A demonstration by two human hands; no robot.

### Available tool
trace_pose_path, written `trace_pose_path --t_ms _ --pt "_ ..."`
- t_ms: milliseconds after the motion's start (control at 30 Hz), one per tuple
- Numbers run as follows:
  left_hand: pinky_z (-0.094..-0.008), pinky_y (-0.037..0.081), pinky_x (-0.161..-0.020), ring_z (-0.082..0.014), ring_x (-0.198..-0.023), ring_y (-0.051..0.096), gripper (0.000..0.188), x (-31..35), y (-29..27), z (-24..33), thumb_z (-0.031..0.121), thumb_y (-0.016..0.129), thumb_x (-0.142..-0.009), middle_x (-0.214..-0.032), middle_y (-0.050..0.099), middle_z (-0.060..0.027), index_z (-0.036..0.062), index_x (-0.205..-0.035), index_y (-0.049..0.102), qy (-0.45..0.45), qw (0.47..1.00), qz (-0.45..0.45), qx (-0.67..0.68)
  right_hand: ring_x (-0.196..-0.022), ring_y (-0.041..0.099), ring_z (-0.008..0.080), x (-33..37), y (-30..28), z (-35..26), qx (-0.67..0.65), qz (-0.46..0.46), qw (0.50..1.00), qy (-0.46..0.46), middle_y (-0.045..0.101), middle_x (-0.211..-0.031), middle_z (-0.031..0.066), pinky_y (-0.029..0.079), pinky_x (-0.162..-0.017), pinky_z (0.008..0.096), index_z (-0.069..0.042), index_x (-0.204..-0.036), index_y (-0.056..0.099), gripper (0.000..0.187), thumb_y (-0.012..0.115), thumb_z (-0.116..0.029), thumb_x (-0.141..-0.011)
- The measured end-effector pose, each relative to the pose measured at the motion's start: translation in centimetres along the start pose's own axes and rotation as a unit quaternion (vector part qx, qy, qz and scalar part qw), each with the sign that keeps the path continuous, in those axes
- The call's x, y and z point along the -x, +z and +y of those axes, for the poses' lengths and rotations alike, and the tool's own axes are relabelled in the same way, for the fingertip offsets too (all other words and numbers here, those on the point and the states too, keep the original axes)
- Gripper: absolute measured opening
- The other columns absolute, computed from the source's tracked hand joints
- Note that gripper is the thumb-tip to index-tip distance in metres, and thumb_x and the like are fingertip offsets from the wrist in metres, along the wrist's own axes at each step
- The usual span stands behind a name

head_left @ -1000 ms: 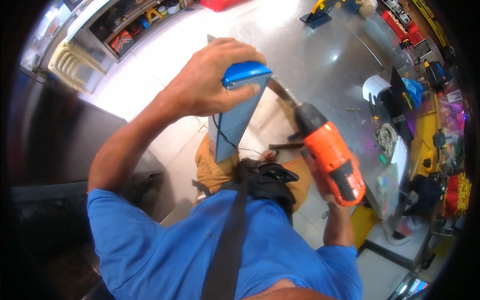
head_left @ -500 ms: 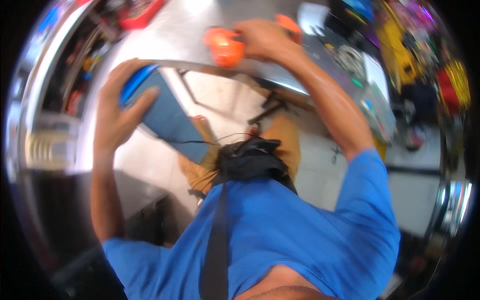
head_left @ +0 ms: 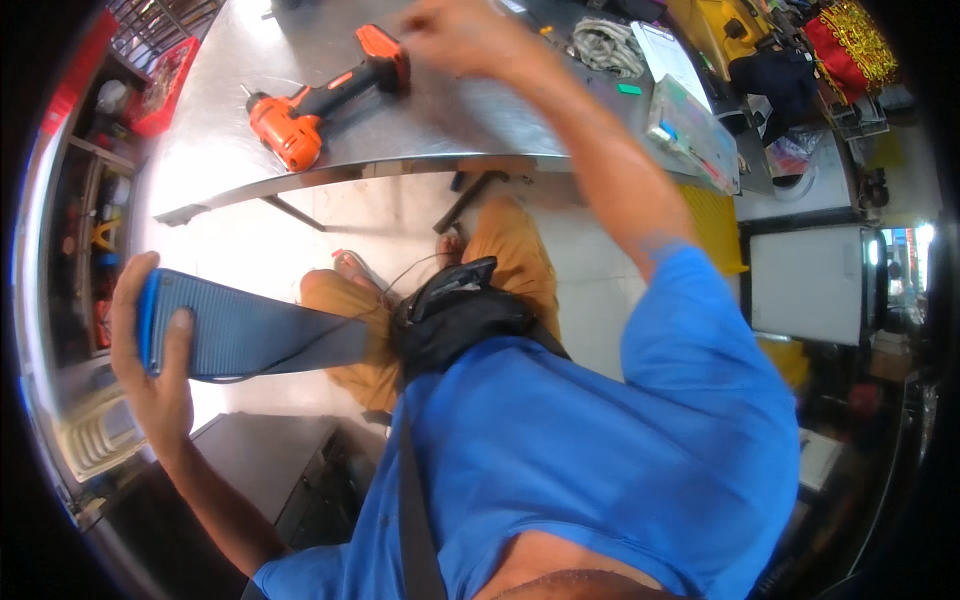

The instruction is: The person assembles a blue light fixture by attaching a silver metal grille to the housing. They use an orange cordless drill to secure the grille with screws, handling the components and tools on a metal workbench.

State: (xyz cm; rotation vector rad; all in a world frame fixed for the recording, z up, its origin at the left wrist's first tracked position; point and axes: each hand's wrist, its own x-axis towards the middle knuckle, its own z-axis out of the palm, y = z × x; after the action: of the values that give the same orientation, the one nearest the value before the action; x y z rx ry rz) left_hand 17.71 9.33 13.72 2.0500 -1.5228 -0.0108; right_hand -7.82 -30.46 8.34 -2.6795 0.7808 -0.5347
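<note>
My left hand (head_left: 158,350), off to the left beside the table, grips one end of a long blue-grey ribbed panel (head_left: 265,328). The thumb lies on its ribbed face and the fingers wrap round its bright blue end. Its other end reaches my leg, with a thin dark cable across it. An orange and black power drill (head_left: 290,125) lies on its side on the metal table (head_left: 215,120), a thin bit at its tip. Just past the drill's base, my right hand (head_left: 455,35) is smeared by motion and apart from the drill; its fingers cannot be made out.
A coiled whitish rope (head_left: 608,48), a clipboard (head_left: 672,62) and a clear plastic case (head_left: 692,135) lie on the table's right side. A red tray (head_left: 168,88) stands at far left, above shelves. A black waist bag (head_left: 455,310) hangs at my front.
My right hand has let go of the drill, which now lies on the table. My left hand has brought the panel back toward me and left, swinging it flatter.
</note>
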Motion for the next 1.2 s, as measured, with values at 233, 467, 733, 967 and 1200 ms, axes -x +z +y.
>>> trace_pose_path --t_ms 233,467,733,967,1200 --pt "-0.0476 0.038 -0.115 -0.0326 -0.136 0.053 0.059 -0.2 -0.4 -0.7 0.034 0.068 -0.09 -0.145 0.058 -0.0132 0.0164 -0.145 0.058 0.009 0.999 0.003 -0.04 -0.08 0.074 0.0307 5.8 -2.6 10.6 0.101 -0.011 0.968 0.229 0.076 -0.085 0.0164 0.058 -0.079 0.0441 -0.007 -0.095 0.081 0.027 0.073 -0.03 -0.085" --pt "-0.0425 0.047 -0.106 -0.0295 -0.123 0.06 0.063 -0.1 -0.3 -0.1 0.025 0.084 -0.079 -0.135 0.063 -0.0152 0.0088 -0.136 0.063 0.019 0.998 -0.012 0.061 -0.094 0.065 0.0456 5.9 0.0 15.1 0.185 0.008 0.982 -0.025 0.068 -0.098 0.0249 0.052 -0.082 0.0534 0.0 -0.098 0.073 0.032 0.067 -0.028 -0.085" --pt "-0.0536 0.042 -0.115 -0.0379 -0.13 0.053 0.069 -1.5 0.3 0.1 0.027 0.083 -0.075 -0.136 0.062 -0.0171 0.0091 -0.138 0.062 0.0 0.999 -0.008 0.034 -0.082 0.068 0.012 5.7 -1.5 -6.5 -0.418 0.087 0.904 -0.011 0.072 -0.091 0.0076 0.054 -0.072 0.0262 0.002 -0.103 0.072 0.012 0.063 -0.004 -0.098" --pt "-0.047 0.047 -0.111 -0.0338 -0.125 0.058 0.071 -2.3 1.4 1.3 0.018 0.079 -0.068 -0.131 0.065 -0.0183 0.0042 -0.136 0.063 0.06 0.997 0.039 0.029 -0.088 0.065 0.0115 5.8 5.5 -25.5 -0.556 0.047 0.813 -0.165 0.072 -0.096 0.0067 0.052 -0.08 0.0274 0.001 -0.106 0.073 0.013 0.072 -0.003 -0.093" --pt "-0.0465 0.047 -0.11 -0.0336 -0.125 0.058 0.072 -2.1 1.7 0.6 0.012 0.074 -0.065 -0.129 0.067 -0.0173 0.0042 -0.136 0.063 0.035 0.997 0.06 0.011 -0.086 0.062 0.0109 4.9 7.6 -26.7 -0.532 0.082 0.825 -0.17 0.07 -0.096 0.0051 0.05 -0.077 0.0272 -0.001 -0.105 0.074 0.012 0.074 -0.004 -0.093"
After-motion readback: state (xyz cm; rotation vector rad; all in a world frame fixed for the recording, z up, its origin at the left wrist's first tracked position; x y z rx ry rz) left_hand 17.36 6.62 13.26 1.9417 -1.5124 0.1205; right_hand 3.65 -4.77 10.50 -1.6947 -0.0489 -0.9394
